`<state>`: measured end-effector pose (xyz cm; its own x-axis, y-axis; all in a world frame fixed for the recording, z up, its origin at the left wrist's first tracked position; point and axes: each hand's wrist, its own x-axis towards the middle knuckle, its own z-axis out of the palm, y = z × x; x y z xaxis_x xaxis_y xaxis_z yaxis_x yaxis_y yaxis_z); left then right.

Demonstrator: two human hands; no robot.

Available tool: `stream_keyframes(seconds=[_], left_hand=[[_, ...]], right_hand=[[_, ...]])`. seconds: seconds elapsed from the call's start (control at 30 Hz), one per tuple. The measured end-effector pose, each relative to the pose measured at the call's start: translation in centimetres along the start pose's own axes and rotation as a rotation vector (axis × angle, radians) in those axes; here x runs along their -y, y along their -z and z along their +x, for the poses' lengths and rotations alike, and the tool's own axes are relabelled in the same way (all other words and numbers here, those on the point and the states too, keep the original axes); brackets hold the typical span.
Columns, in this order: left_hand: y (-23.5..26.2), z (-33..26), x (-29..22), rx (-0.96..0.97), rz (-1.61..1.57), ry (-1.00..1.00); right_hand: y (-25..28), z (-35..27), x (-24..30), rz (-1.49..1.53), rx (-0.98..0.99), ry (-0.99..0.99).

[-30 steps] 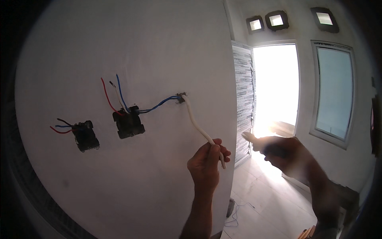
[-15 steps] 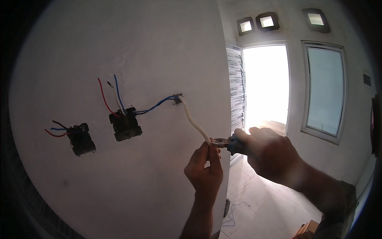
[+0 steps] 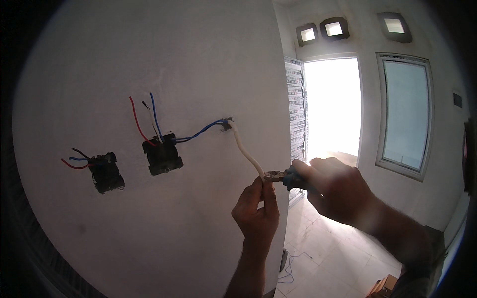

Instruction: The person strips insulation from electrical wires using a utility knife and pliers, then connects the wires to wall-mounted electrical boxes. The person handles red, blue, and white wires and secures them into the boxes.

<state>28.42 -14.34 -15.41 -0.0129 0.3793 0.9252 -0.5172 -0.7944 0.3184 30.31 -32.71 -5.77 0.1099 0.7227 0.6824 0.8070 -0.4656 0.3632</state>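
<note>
cable point(image 3: 245, 156) slants down-right | left hand point(image 3: 255, 213) pinches it | right hand point(image 3: 340, 189) grips pliers point(image 3: 289, 179) pointing left, bite unclear

Pliers point(image 3: 290, 180): handles mostly hidden inside right hand point(image 3: 340, 189); jaw contact with white cable point(image 3: 244, 147) too small to resolve. Cable's lower end hidden by left hand point(image 3: 256, 210). Left forearm point(image 3: 247, 270) cut off at near edge. Far doorway point(image 3: 332, 107) washed out by glare, view beyond unreadable.

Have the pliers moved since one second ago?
Yes, leftward. The blue-handled pliers were right of the edge of the near wall; now their head is left of it, at the white cable.
</note>
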Motion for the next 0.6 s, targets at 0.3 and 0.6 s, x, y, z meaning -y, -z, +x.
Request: stream_keyframes(seconds=[0.3, 0.6], left_hand=[[0.1, 0.3, 0.0, -0.008, 0.082, -0.075], [0.9, 0.2, 0.1, 0.046, 0.139, -0.068]], right_hand=[[0.2, 0.5, -0.6, 0.211, 0.105, -0.014], [-0.7, 1.1, -1.3, -0.180, -0.038, 0.158]])
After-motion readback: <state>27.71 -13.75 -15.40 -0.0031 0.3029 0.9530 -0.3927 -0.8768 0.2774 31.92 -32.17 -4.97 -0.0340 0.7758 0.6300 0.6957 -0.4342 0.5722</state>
